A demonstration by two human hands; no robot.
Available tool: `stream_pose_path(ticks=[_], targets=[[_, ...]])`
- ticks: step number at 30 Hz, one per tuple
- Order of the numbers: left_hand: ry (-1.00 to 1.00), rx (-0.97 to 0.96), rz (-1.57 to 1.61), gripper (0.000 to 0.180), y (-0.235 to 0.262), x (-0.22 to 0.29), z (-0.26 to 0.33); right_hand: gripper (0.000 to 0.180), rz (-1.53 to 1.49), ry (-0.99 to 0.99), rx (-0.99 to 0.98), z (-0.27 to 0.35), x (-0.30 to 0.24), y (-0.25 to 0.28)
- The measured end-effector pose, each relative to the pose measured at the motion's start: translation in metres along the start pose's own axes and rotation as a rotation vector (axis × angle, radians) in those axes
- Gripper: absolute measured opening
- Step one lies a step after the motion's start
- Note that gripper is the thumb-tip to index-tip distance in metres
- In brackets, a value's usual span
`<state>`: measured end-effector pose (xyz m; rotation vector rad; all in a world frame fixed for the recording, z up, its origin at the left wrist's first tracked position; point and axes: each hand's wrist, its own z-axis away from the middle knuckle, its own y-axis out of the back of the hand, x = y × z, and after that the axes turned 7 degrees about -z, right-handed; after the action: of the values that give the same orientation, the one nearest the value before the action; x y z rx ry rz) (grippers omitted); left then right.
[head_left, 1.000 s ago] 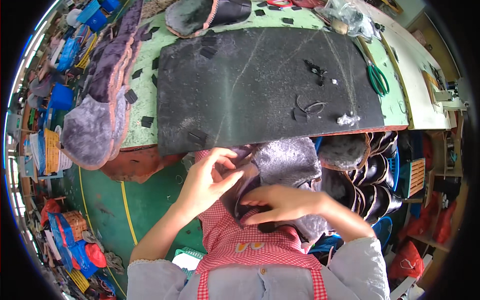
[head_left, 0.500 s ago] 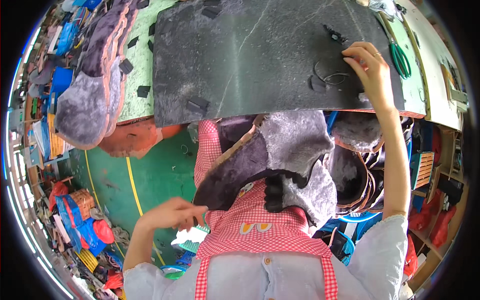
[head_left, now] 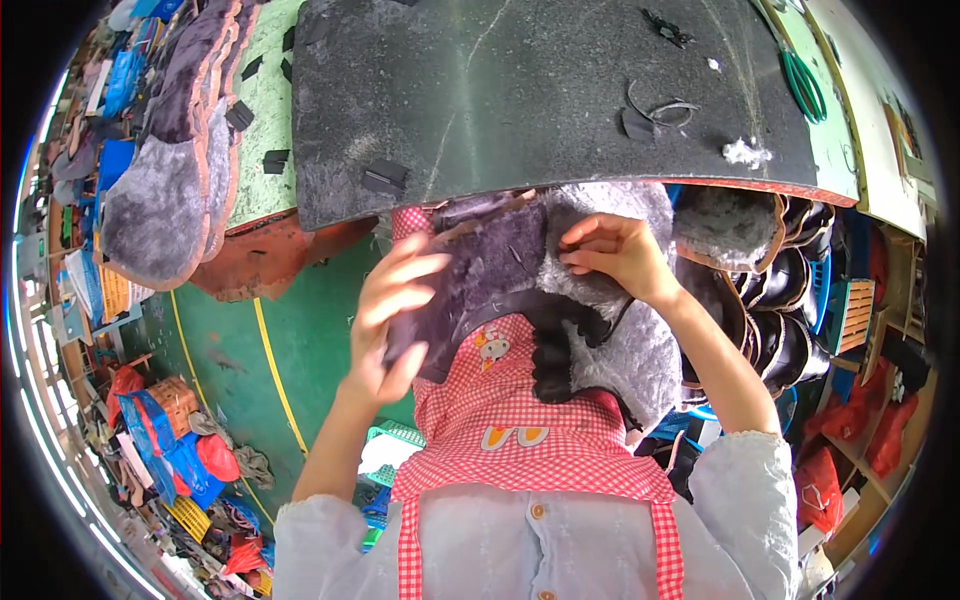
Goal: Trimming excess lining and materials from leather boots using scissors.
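Both hands have come back to the fur piece (head_left: 520,270) since half a second ago, when the right reached across the bench and the left hung low. Nearest, a red checked apron (head_left: 520,450) covers the lap. Left hand (head_left: 395,320) wraps the piece's left edge, fingers spread; right hand (head_left: 615,255) pinches its grey pile. Its upper part hides under the bench (head_left: 550,90) edge. Beyond, scraps (head_left: 650,105) and green scissors (head_left: 803,85), partly cut off.
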<state>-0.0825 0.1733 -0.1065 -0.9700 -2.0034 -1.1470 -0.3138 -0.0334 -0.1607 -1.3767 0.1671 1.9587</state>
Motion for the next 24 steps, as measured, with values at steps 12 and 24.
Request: stream_pose_path(ticks=[12, 24], targets=[[0.268, -0.095, 0.137, 0.019, -0.071, 0.012, -0.085, 0.019, 0.891, 0.422, 0.178, 0.013, -0.002, 0.005], [0.206, 0.12, -0.578, 0.009, -0.042, 0.01, -0.03, 0.024, 0.725, 0.265, 0.14, 0.013, -0.011, 0.008]])
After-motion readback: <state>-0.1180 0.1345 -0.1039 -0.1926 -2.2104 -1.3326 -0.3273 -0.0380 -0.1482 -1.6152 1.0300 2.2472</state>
